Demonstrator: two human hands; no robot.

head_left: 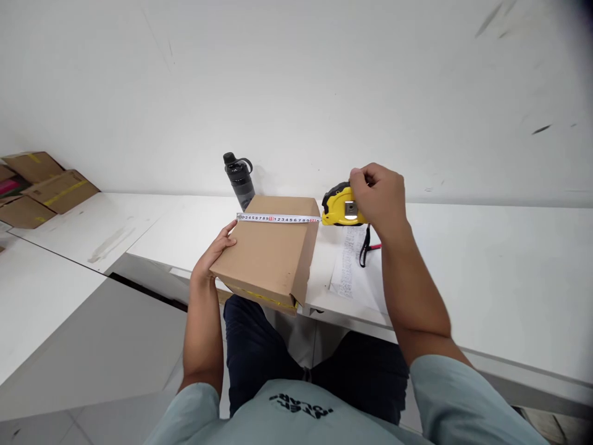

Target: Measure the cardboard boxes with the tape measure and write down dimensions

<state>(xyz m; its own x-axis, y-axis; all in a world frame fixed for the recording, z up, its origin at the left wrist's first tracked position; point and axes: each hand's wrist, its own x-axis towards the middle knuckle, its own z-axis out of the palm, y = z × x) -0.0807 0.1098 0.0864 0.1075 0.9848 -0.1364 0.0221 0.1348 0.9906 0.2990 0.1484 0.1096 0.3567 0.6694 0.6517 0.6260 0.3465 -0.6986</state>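
A closed cardboard box [266, 250] lies tilted at the table's front edge. Its near side carries yellow tape. My left hand [217, 250] grips the box's left side, the thumb on the top face and a fingertip at the tape's hooked end. From there a white measuring blade [287, 219] runs straight across the top to just past the right edge. My right hand [382, 194] is closed around the yellow and black tape measure [343, 207], held above the table to the right of the box. A black wrist strap [365, 250] hangs below it.
A dark bottle [239, 179] stands behind the box, near the wall. Paper with writing [349, 269] lies on the white table [500, 266], with a red item [374, 246] partly hidden by my right arm. Several cardboard boxes [65, 191] are piled at far left.
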